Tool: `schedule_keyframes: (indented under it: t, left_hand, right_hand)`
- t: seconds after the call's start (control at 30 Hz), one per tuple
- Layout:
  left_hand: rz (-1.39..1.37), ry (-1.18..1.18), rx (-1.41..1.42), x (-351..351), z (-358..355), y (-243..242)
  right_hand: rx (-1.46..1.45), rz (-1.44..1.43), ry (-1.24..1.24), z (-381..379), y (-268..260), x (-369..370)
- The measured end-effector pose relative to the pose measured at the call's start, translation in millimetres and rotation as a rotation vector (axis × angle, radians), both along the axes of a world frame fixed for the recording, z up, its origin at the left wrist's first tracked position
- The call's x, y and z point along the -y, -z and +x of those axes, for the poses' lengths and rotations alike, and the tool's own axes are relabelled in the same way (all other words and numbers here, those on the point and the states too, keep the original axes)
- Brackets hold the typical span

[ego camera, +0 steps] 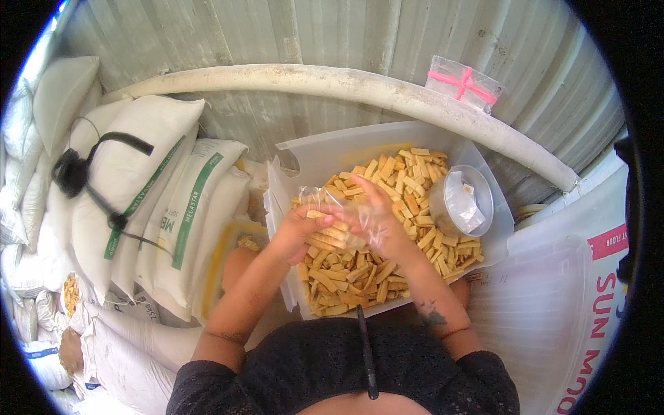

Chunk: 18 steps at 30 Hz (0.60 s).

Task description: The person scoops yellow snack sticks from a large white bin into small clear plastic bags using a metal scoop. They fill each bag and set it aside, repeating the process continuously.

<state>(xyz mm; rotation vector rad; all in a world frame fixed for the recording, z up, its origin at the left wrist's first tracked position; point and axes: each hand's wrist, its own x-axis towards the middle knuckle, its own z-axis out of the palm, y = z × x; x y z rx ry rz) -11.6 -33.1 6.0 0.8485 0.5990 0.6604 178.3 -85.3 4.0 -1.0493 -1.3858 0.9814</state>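
My left hand [296, 232] grips a clear plastic bag [317, 195] with several pale biscuit sticks [328, 236] in it, my thumb lying over them. At the bag's other end, loose film [374, 224] wraps over the fingers of my right hand [388, 228], whose index finger points up and away. Both hands are above a translucent plastic bin [311, 146] heaped with golden biscuit sticks [332, 280]. A round metal tin [437, 212] sits tilted on the heap at the right, holding clear plastic packets [463, 199].
White flour sacks [171, 124] are stacked at left, with a black strapped headset [72, 174] on them. A pipe [311, 78] crosses the corrugated wall [249, 31]; a pink-tied plastic bundle [461, 83] rests on it. At right lies a translucent lid [539, 311]. A black pen [367, 353] hangs at my chest.
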Motion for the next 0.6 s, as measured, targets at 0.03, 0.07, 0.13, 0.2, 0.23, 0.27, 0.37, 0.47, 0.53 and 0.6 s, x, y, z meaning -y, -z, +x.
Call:
schedule_keyframes:
  t: [0.03,0.07,0.13,0.2,0.23,0.27,0.37,0.47,0.53,0.6]
  left_hand:
    - [0.01,-0.03,0.049,0,0,-1]
    - [0.012,-0.055,0.094,0,1,-2]
    - [-0.018,-0.144,0.164,-1,2,-3]
    - [-0.085,-0.266,0.214,-1,4,-2]
    - [-0.084,-0.267,0.219,-1,4,-2]
    - [-0.082,-0.269,0.223,-2,5,-1]
    - [-0.102,-0.277,0.253,-4,4,4]
    - [-0.105,-0.273,0.289,-7,2,8]
    - [-0.096,-0.263,0.306,-9,1,10]
    - [-0.088,-0.249,0.323,-9,1,10]
  right_hand:
    - [0.002,-0.03,-0.018,13,5,-5]
    - [0.094,-0.077,0.109,27,12,-10]
    - [0.751,-0.133,0.44,54,29,-19]
    - [1.267,-0.247,0.602,64,53,-23]
    - [1.369,-0.23,0.67,60,67,-23]
    - [1.465,-0.282,0.713,59,77,-23]
    - [1.472,-0.242,0.744,59,93,-26]
    - [1.46,-0.197,0.52,74,85,-27]
    - [1.279,-0.268,0.481,78,76,-24]
    - [1.111,-0.323,0.458,76,67,-20]
